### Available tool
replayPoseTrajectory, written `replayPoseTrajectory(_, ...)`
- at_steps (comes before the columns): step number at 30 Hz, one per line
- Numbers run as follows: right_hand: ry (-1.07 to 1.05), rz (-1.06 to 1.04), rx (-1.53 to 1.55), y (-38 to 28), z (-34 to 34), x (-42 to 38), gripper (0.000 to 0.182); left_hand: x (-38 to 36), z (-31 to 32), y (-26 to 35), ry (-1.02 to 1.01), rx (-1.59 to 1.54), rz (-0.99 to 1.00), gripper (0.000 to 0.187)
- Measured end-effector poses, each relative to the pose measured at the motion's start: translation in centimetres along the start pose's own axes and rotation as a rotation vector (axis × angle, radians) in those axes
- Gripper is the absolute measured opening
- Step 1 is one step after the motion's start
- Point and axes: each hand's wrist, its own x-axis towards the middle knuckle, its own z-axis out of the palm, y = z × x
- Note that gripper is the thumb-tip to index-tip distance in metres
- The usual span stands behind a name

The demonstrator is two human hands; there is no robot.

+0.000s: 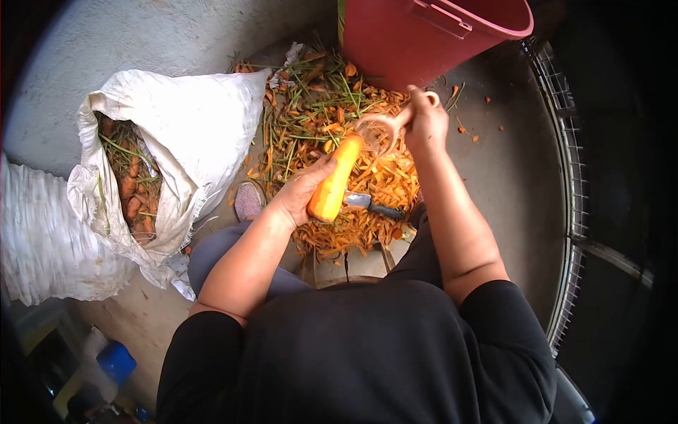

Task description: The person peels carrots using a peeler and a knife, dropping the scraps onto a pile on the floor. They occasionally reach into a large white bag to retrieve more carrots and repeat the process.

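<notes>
The left hand [300, 192] is wrapped around the lower end of a peeled carrot [335, 180], holding it slanted above the heap of peelings [367, 205] on the floor [494, 177]. The right hand [426, 120] is closed on the handle of a peeler [385, 127], whose blade end sits just at the carrot's upper tip. The carrot looks stiff and fairly light, and its freshly stripped surface is likely damp and slick, so a full-palm grip near the thick end suits it best. A knife [373, 205] lies on the peelings under the carrot. A red bucket [424, 35] stands beyond; an open white sack [183, 127] of unpeeled carrots sits to the left.
</notes>
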Motion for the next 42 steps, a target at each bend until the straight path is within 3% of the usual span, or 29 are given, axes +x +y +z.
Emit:
replayPoseTrajectory(3,-0.322,0.083,-0.101,0.4,2.0,-4.3,0.022,1.5,-0.4,-0.1,0.047,-0.143,-0.059,0.042)
replayPoseTrajectory(5,-0.561,0.183,-0.103,2.8,1.7,-6.3,0.021,0.4,1.2,-0.3,0.184,-0.193,-0.060,0.041)
replayPoseTrajectory(8,-0.268,0.145,-0.329,1.4,2.1,-4.6,0.018,-0.2,0.4,-0.4,0.097,-0.059,-0.113,0.041)
replayPoseTrajectory(9,-0.167,0.159,-0.064,2.2,0.9,-1.8,0.018,-0.1,0.1,-0.5,0.045,-0.023,-0.132,0.042)
replayPoseTrajectory(10,-0.122,0.152,0.000,3.2,-1.0,1.1,0.018,-0.3,0.1,-0.8,0.052,-0.034,-0.147,0.042)
replayPoseTrajectory(13,0.215,-0.091,-0.195,4.0,-2.5,3.9,0.027,-0.6,-0.1,-0.2,0.082,0.047,-0.058,0.043)
replayPoseTrajectory(16,0.130,0.233,-0.390,6.8,-5.1,4.0,0.038,-1.2,-1.0,1.0,0.138,0.072,0.015,0.043)
replayPoseTrajectory(18,0.031,0.493,-0.890,11.6,-8.1,5.0,0.049,-2.0,-0.9,1.8,0.224,0.154,0.125,0.042)
replayPoseTrajectory(19,-0.296,0.452,-1.484,13.3,-8.6,4.2,0.038,-2.2,-1.5,1.7,0.249,0.173,0.147,0.042)
replayPoseTrajectory(20,-0.611,0.254,-2.055,14.9,-9.0,3.4,0.027,-2.3,-2.2,1.8,0.275,0.196,0.172,0.041)
replayPoseTrajectory(21,-0.657,0.328,-1.927,16.0,-9.1,1.6,0.020,-2.3,-2.7,1.8,0.302,0.218,0.197,0.041)
replayPoseTrajectory(22,-0.811,0.160,-2.069,17.1,-9.5,-0.3,0.021,-2.6,-2.5,2.1,0.344,0.228,0.178,0.040)
replayPoseTrajectory(23,-0.735,0.190,-2.076,20.6,-11.7,-1.1,0.024,-2.7,-2.7,2.3,0.342,0.220,0.162,0.038)
replayPoseTrajectory(24,-0.688,0.340,-2.029,19.5,-10.8,-3.1,0.026,-2.9,-2.9,2.4,0.343,0.210,0.144,0.037)
replayPoseTrajectory(27,-0.674,0.251,-2.122,24.2,-13.6,-3.9,0.026,-3.1,-3.6,2.3,0.416,0.271,0.100,0.038)
replayPoseTrajectory(29,-0.612,0.188,-2.126,25.1,-13.6,-4.1,0.027,-2.8,-5.3,1.4,0.407,0.578,0.174,0.044)
replayPoseTrajectory(31,-0.629,0.186,-2.136,25.0,-13.4,-3.5,0.027,-3.6,-4.8,2.1,0.276,0.279,0.010,0.050)
replayPoseTrajectory(33,-0.637,0.171,-2.148,25.1,-13.5,-3.1,0.027,-3.5,-4.8,2.1,0.295,0.292,-0.058,0.053)
replayPoseTrajectory(36,-0.663,0.113,-2.116,26.5,-15.1,-2.5,0.027,-2.8,-5.8,1.2,0.373,0.584,0.098,0.043)
replayPoseTrajectory(39,-0.786,0.168,-2.004,21.4,-12.1,-4.2,0.042,-2.2,-6.5,0.6,0.459,0.756,0.140,0.039)
replayPoseTrajectory(40,-0.777,0.282,-1.926,21.7,-12.2,-3.6,0.061,-2.1,-6.0,1.0,0.477,0.770,0.134,0.039)
replayPoseTrajectory(42,-0.790,0.334,-1.847,20.7,-11.1,-3.5,0.062,-1.9,-5.4,1.2,0.491,0.784,0.132,0.041)
